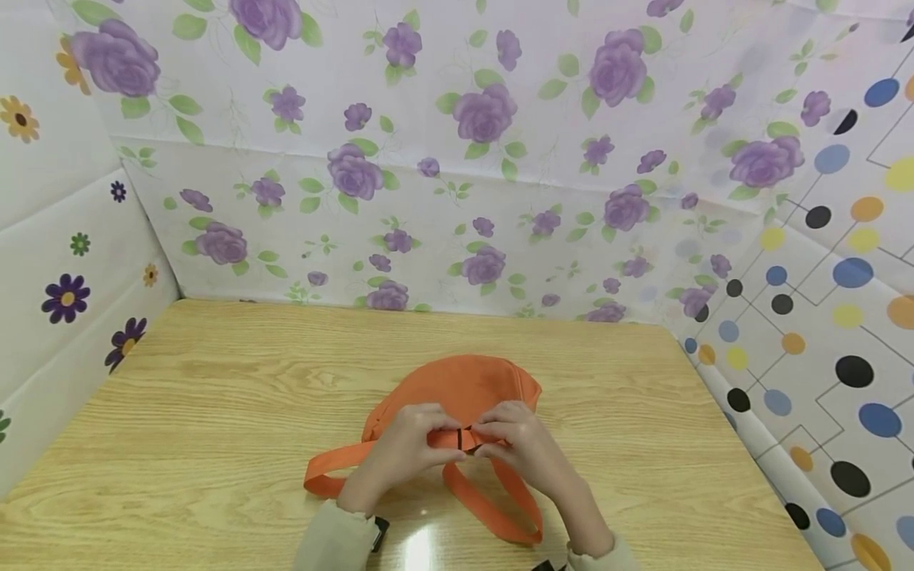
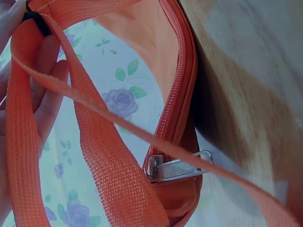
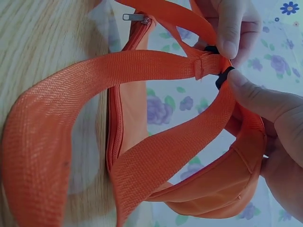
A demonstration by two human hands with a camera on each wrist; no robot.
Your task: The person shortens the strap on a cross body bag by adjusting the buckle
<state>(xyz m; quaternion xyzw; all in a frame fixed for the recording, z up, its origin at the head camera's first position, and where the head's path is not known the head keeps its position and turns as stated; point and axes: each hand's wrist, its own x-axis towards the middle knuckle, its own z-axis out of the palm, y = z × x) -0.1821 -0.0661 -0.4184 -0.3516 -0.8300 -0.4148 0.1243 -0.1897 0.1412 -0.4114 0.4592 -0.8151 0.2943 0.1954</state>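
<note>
An orange waist bag (image 1: 457, 385) lies on the table, its webbing strap (image 1: 493, 507) looping toward the front edge. Both hands meet in front of the bag at a black strap buckle (image 3: 224, 77). My left hand (image 1: 410, 440) pinches the strap on the buckle's left side between thumb and fingers. From the right, my right hand (image 1: 524, 444) pinches the strap at the buckle, its thumb against the black plastic. Another strap loop (image 1: 324, 468) sticks out to the left. In the left wrist view, a metal zipper pull (image 2: 182, 168) hangs at the bag's end. Fingers partly hide the buckle.
The wood-grain table (image 1: 236, 381) extends around the bag. Behind it stands a floral-printed sheet (image 1: 428, 198), with a flower-patterned sheet (image 1: 64, 254) at the left and a dotted one (image 1: 821, 317) at the right.
</note>
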